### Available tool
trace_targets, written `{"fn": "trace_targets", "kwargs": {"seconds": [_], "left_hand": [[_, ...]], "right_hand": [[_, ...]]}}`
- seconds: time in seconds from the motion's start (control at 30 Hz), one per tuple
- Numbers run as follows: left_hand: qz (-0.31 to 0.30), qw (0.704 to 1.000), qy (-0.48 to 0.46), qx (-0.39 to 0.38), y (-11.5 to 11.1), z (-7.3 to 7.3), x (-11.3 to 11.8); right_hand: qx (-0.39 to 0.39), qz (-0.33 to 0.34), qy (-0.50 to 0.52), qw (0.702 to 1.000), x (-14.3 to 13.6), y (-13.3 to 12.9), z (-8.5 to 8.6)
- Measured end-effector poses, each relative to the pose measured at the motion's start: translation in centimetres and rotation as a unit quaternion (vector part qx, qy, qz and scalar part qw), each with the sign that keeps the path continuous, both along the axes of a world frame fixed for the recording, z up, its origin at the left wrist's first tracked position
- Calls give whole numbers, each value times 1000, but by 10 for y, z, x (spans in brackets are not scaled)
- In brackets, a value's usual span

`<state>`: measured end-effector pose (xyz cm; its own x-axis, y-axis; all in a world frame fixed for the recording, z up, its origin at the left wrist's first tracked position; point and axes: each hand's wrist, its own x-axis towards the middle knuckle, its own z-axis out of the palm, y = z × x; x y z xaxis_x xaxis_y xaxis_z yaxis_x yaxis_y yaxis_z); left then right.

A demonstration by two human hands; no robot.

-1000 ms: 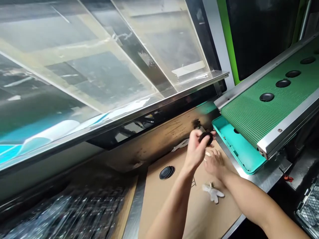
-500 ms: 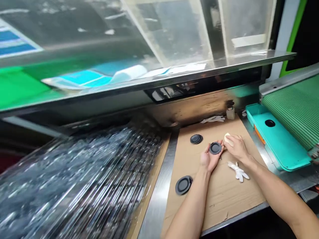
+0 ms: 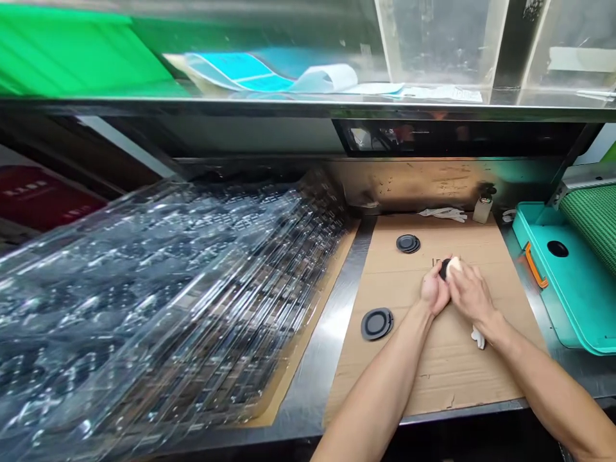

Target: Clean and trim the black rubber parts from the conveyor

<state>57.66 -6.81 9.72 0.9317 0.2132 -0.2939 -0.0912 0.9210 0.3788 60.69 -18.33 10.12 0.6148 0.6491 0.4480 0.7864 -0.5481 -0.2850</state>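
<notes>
Over the cardboard sheet (image 3: 462, 378), my left hand (image 3: 436, 294) holds a round black disc (image 3: 443, 269), which is partly hidden. My right hand (image 3: 470, 294) grips a cream-coloured pad (image 3: 453, 265), perhaps a sponge or folded cloth, and presses it against the disc's face. To the left lie two small piles of similar black discs: a farther pile (image 3: 408, 244) and a nearer pile (image 3: 376, 324). Part of a white glove (image 3: 478, 338) shows beneath my right wrist.
Clear plastic trays (image 3: 192, 308) are stacked high on the left. At the right stands a teal bin (image 3: 577, 282) with an orange handle, beside a green conveyor belt (image 3: 594, 215). A small bottle (image 3: 482, 208) and white gloves (image 3: 443, 214) lie at the back, under a metal shelf (image 3: 269, 110).
My right hand has brought the pad onto the disc in my left hand; before, the two were apart. The camera view has turned left and levelled.
</notes>
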Motion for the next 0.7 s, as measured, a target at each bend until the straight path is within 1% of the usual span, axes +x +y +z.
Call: {"fn": "trace_targets", "kwargs": {"seconds": [0.03,0.07,0.1,0.2,0.23,0.33,0.4,0.5,0.53,0.63,0.7], "left_hand": [[-8,1000,-1,-4,1,0,0],[-12,1000,-4,-9,2,-1,-1],[-13,1000,-6,-14,3,-1,-1],[7,1000,1,-25,4,-3,0],[11,1000,7,-28,5,-3,1],[5,1000,12,-24,4,-1,1],[2,1000,7,-15,3,1,0],[16,1000,4,-12,2,4,-2],[22,1000,4,-13,2,4,-2],[27,1000,2,-15,1,4,-2],[26,1000,0,-7,1,3,-1]], "right_hand": [[-8,28,-5,1000,-1,0,0],[-13,42,-8,999,-1,-1,0],[-14,36,-8,999,1,-1,0],[7,-22,12,1000,14,-7,1],[24,-23,22,999,19,-9,1],[80,28,75,994,25,-16,-1],[104,41,130,985,23,-18,-1],[129,32,214,968,19,-19,1],[132,41,238,961,20,-19,3],[119,98,309,938,25,-23,7],[115,116,354,921,29,-26,8]]}}
